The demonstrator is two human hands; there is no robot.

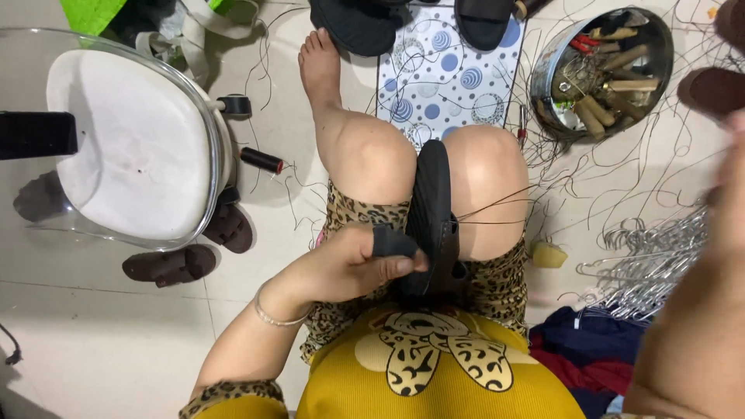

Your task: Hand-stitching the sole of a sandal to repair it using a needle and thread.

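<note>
While the black sandal sole (431, 203) stood clamped between the knees, left hand (353, 268) pinched shut on its strap (392, 242), right hand (729, 194) raised (blurred, grip unclear), thread (489, 211) running rightward, metal bowl (601, 74) beyond.
</note>
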